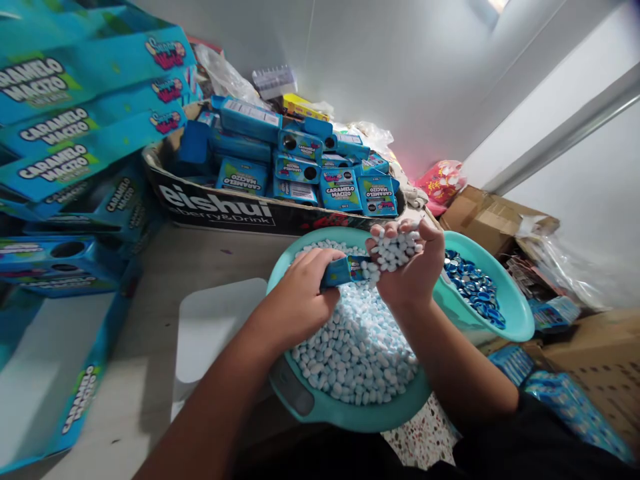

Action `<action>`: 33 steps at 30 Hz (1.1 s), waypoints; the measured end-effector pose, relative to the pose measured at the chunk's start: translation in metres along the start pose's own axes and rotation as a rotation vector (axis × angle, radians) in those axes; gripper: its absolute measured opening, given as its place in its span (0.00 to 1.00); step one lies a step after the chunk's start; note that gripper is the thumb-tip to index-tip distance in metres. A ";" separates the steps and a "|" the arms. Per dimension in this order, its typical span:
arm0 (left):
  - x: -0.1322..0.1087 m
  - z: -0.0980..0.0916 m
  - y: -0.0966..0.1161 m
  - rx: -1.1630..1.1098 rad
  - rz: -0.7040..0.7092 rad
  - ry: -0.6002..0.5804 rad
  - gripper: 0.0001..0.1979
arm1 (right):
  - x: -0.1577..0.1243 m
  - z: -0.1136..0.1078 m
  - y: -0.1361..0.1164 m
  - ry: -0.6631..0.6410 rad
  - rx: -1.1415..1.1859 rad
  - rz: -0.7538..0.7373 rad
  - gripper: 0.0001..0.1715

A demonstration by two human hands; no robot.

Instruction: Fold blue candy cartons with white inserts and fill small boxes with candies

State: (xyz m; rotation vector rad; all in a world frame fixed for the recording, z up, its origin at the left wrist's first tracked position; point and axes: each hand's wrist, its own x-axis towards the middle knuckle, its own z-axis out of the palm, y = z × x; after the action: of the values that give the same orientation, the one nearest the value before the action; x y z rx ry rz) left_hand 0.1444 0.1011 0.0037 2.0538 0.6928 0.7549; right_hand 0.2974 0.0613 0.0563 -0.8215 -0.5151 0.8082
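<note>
My left hand (305, 293) grips a small blue candy box (337, 272) above a turquoise tub (345, 417). The box lies tilted on its side, its end turned toward my right hand. White and pale blue candies (355, 347) fill much of the tub. My right hand (410, 273), palm up with its fingers curled, cups a heap of the same candies (395, 250). Several candies sit at the mouth of the box, between it and my right palm.
Behind the tub, a black carton (215, 210) holds several small blue boxes (340, 190). Larger blue display boxes (75, 140) are stacked at left. A second turquoise tub (517, 310) with shiny blue pieces (475, 287) stands at right, near cardboard boxes (480, 217). A white lid-like sheet (215, 327) lies on the table.
</note>
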 end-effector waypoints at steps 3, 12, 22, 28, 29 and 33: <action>0.000 0.000 0.001 0.001 0.002 0.003 0.23 | -0.001 0.000 0.002 -0.015 -0.023 -0.039 0.11; 0.000 -0.002 0.004 0.000 0.005 0.006 0.21 | -0.004 -0.004 0.000 -0.039 -0.069 -0.028 0.12; 0.000 0.000 0.002 0.017 -0.004 0.017 0.21 | -0.003 -0.005 -0.004 -0.072 -0.113 0.013 0.21; 0.002 0.000 0.003 -0.032 -0.017 0.027 0.22 | -0.003 -0.007 0.000 -0.123 -0.120 0.017 0.17; 0.002 0.001 0.003 -0.026 -0.018 0.030 0.21 | -0.003 -0.008 0.001 -0.133 -0.127 0.020 0.17; 0.001 0.000 0.003 -0.002 -0.019 0.063 0.21 | -0.005 -0.011 -0.001 -0.228 -0.205 0.006 0.17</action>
State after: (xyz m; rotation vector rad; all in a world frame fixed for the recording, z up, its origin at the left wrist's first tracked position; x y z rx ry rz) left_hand 0.1456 0.1004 0.0068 2.0262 0.7461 0.8123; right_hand 0.3018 0.0522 0.0500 -0.9244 -0.8086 0.8698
